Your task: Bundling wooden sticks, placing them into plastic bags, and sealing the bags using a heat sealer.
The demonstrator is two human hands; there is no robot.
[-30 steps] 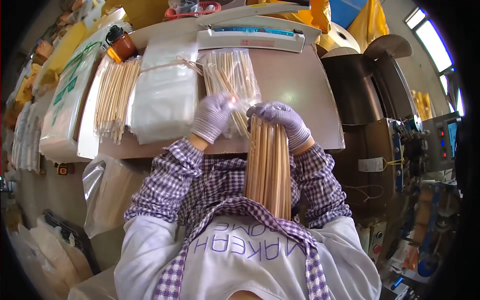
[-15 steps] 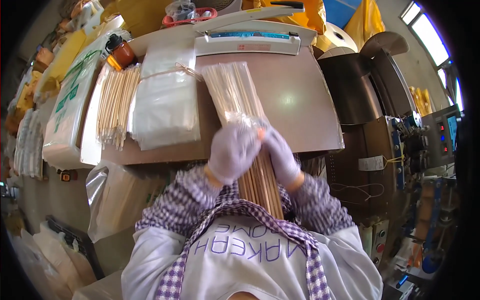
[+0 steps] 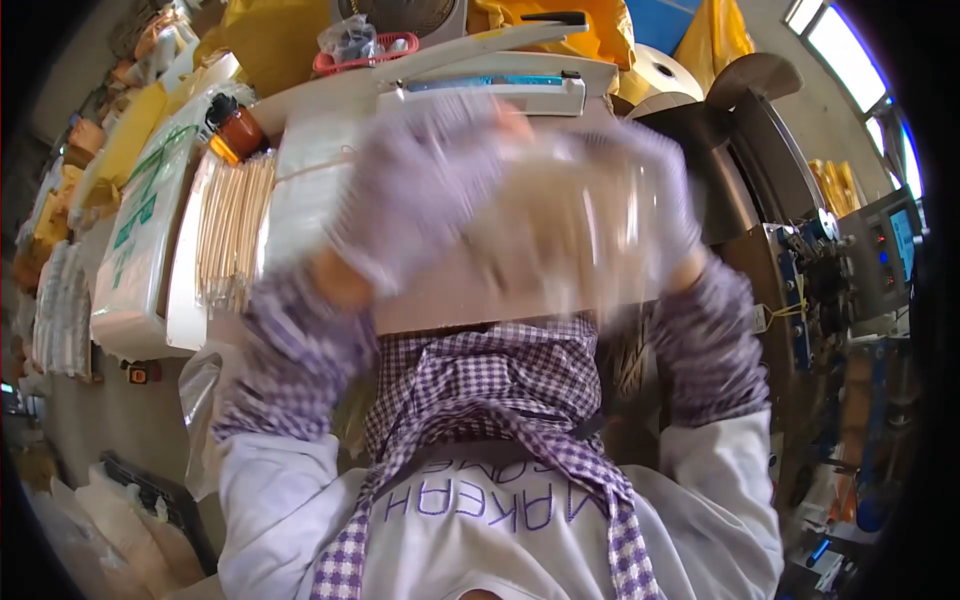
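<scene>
A clear plastic bag of thin wooden sticks is held crosswise over the near part of the table, badly smeared by motion. At its left end is my gloved left hand, closed on the bag, with a bare fingertip showing near the top. My gloved right hand grips the right end. Both gloves are pale lilac, and the fingers are blurred. Left of my hands lie a pile of loose thin sticks and a stack of clear flat bags, partly covered by my left arm.
A paper-trimmer-like cutter with a long lever stands at the table's far edge. Behind it is a red basket. A brown bottle sits at the back left beside a large plastic-wrapped pack. Dark machinery stands to the right.
Both hands have risen and spread apart, moving away from my body. The bag of sticks has turned from pointing away from me to lying crosswise between them.
</scene>
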